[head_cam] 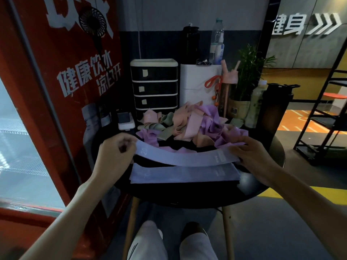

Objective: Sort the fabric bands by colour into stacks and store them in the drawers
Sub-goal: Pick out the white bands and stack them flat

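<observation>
Left hand [114, 151] and right hand [251, 156] pinch the ends of a lilac band [180, 158], taut above the lilac stack [185, 174] on the table [262, 186]. Unsorted pile [187, 124] lies directly before the drawers [155, 85]; bottles [270, 109] stand at right.

The support surface is a round black table [251, 182] with a glossy top, carried on light wooden legs [131, 231]. At the front centre lies a flat stack of lavender bands [185, 173], edges roughly aligned, long side running left to right. Behind it, mid-table, sits a loose heap of bands [187, 122] in pink, peach, green and purple, tangled and overlapping. At the rear left stands a drawer unit [154, 85] with dark drawer fronts, each bearing a small label. A white box [197, 83] stands just beside it on the right. A small white device [126, 122] lies left of the heap. Along the rear right stand a pink-lidded bottle [225, 94], a potted plant [239, 107], a pale bottle [256, 104] and a dark shaker bottle [274, 109].
</observation>
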`<state>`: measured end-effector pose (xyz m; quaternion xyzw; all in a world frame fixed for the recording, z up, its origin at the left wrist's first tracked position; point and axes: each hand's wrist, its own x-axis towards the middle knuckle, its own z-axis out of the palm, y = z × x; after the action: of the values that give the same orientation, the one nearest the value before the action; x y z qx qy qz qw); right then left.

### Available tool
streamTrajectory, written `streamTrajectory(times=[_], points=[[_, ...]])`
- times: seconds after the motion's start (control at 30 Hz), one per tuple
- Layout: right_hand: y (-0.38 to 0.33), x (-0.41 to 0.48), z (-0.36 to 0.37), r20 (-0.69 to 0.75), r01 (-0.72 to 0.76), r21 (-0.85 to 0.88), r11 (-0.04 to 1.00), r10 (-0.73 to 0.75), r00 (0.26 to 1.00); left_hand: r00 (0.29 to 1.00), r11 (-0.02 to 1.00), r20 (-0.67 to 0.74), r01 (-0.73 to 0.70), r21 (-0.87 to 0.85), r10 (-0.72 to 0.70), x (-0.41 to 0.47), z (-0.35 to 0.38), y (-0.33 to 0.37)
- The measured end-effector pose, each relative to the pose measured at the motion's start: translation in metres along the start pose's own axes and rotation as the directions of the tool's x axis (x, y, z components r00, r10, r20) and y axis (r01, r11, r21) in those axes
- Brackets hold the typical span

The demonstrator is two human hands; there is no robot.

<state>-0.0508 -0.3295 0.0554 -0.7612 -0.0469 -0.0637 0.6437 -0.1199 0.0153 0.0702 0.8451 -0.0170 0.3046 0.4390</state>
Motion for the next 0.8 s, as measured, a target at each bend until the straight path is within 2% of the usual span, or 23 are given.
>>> streamTrajectory(times=[0.17, 0.27, 0.4, 0.7, 0.8], points=[[0.023, 0.008, -0.001, -0.044, 0.072, -0.322, 0.944, -0.091, 0.995, 1.0, 0.998, 0.015, 0.012, 0.054, -0.013, -0.019, 0.01, -0.018], [0.03, 0.009, -0.001, -0.048, 0.08, -0.433, 0.898, -0.112, 0.993, 1.0, 0.998, 0.006, 0.018, 0.057, -0.019, -0.025, 0.012, -0.022], [0.035, 0.004, 0.001, -0.027, 0.12, -0.479, 0.87, -0.152, 0.988, 1.0, 0.997, 0.011, 0.012, 0.079, -0.013, -0.027, 0.013, -0.026], [0.039, -0.002, 0.004, -0.023, 0.163, -0.448, 0.879, -0.193, 0.981, 0.998, 0.992, 0.055, -0.012, 0.122, 0.005, -0.032, 0.018, -0.035], [0.037, -0.004, 0.002, 0.015, 0.208, -0.494, 0.844, -0.231, 0.973, 0.994, 0.971, 0.072, -0.099, 0.217, 0.085, -0.031, 0.016, -0.038]])
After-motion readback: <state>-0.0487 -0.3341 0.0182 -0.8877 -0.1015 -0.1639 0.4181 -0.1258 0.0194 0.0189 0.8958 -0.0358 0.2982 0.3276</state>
